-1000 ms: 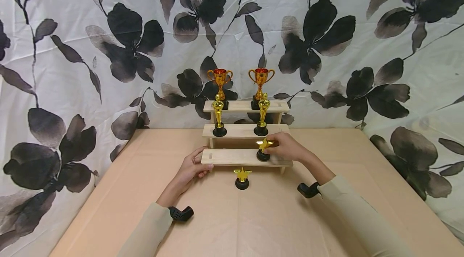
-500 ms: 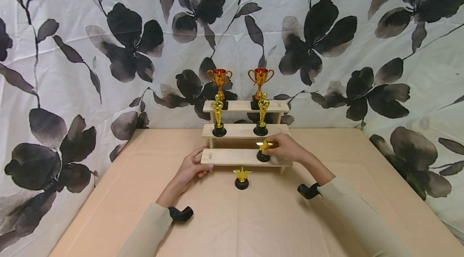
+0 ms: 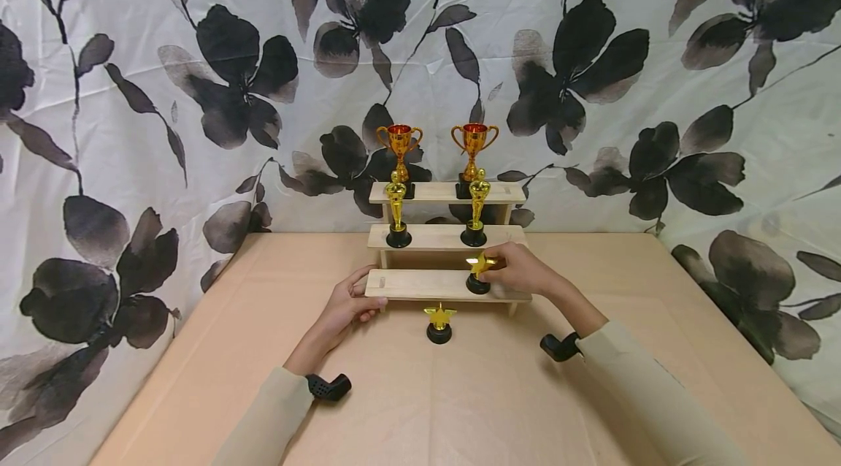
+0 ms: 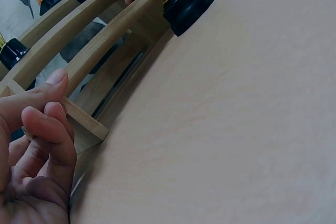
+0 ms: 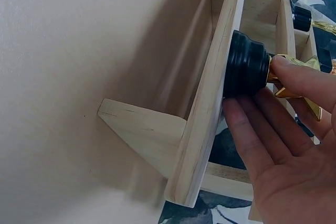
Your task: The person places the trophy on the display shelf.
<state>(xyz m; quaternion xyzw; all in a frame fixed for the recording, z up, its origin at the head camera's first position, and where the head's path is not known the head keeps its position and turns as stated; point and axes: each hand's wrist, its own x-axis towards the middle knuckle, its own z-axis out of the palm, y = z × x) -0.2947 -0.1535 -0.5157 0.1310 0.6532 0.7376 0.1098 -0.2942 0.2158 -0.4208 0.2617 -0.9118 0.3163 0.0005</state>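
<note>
Nearby, a second star trophy [image 3: 439, 323] stands on the table [image 3: 197, 378] just before the wooden stand [image 3: 420, 284]. Right hand [image 3: 519, 269] pinches the star trophy [image 3: 479, 272] on the lowest step; left hand [image 3: 348, 303], fingers curled, grips the step's left end. Statuettes [image 3: 396, 209] and cups [image 3: 399, 148] fill the far steps.

The stepped shelf [image 3: 447, 284] is pale matt wood, the star trophy [image 3: 479, 272] glossy gold on a black plastic base.

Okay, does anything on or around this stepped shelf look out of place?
One star trophy stands on the table in front of the wooden shelf, not on a step. The right hand holds the other star trophy on the lowest step. Everything else stands upright.
</note>
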